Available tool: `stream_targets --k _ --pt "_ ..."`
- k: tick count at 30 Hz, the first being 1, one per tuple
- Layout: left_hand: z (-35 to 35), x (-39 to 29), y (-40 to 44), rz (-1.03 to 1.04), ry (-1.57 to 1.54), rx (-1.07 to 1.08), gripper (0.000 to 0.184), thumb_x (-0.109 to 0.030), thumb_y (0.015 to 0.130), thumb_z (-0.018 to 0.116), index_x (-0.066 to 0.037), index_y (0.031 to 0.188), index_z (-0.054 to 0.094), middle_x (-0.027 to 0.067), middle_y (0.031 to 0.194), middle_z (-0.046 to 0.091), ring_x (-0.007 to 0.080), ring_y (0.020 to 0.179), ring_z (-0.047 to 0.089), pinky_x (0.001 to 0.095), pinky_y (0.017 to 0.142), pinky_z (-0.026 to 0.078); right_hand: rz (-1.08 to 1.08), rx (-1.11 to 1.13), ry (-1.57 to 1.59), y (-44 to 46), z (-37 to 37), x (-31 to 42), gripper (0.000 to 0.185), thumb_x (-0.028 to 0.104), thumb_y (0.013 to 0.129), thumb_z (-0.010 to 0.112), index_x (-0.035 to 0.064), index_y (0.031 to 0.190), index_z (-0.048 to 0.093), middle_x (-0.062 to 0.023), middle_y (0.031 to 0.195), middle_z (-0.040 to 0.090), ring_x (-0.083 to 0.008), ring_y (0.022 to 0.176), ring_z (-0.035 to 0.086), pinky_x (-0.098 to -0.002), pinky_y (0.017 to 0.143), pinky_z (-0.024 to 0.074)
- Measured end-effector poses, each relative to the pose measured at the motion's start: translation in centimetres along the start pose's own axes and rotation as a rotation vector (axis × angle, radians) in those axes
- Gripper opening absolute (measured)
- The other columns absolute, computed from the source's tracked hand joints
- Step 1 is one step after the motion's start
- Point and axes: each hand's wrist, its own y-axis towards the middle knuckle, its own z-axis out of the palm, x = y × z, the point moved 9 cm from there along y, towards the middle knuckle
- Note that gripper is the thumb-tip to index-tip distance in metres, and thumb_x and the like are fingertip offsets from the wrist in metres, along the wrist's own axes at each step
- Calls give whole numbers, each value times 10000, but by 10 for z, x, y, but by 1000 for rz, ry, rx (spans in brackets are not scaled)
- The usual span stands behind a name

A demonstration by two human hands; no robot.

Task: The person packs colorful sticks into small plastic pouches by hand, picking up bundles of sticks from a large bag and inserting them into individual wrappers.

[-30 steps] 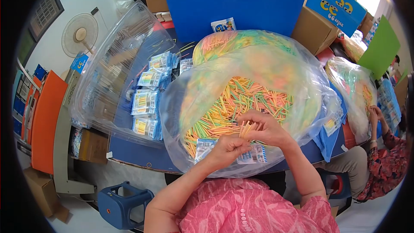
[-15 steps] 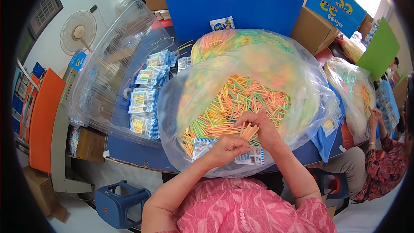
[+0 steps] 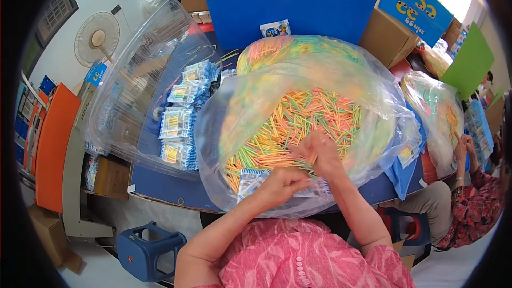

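Note:
A large clear plastic bag (image 3: 213,133) lies open, full of thin sticks (image 3: 266,133) in yellow, orange, pink and green. Over the sticks, my right hand (image 3: 321,154) is curled, with a few sticks showing at its fingers. To its lower left, my left hand (image 3: 285,184) is pinched closed at the bag's near edge; what it holds is too small to name. Beside and partly behind my left hand lies a blue-and-white packet (image 3: 249,181). Another packet (image 3: 320,188) sits below my hands, partly covered.
Filled packets (image 3: 177,122) are stacked left of the bag, beside a clear plastic bin (image 3: 114,112). A blue board (image 3: 288,0) stands behind. At the right, a co-worker's hands (image 3: 464,146) are near another bag (image 3: 434,112). A blue stool (image 3: 149,250) stands below left.
The bundle of sticks that stood upright between my hands is no longer visible there. My right hand has turned and curled over the sticks; my left hand stays nearly in place.

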Motion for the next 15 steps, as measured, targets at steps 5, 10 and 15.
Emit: stream_targets --k 5,10,15 --pt "-24 17 -19 -327 -336 -47 165 -131 912 623 11 965 688 24 843 663 97 765 576 247 698 462 274 23 238 -1 -25 -2 502 479 1008 330 109 673 382 27 566 328 -79 448 284 -265 425 368" --pt "-30 34 -26 -441 -634 -225 200 -148 930 610 23 998 687 12 902 678 57 791 592 224 708 484 386 20 254 -7 -19 -5 500 513 999 326 124 687 352 39 543 271 -64 424 222 -236 371 177" --pt "-27 40 -33 -449 -677 -310 199 -149 924 617 17 1006 691 28 898 690 64 777 611 224 710 500 216 -31 160 -10 -13 24 494 532 980 370 126 698 348 32 557 295 -75 433 275 -249 371 305"
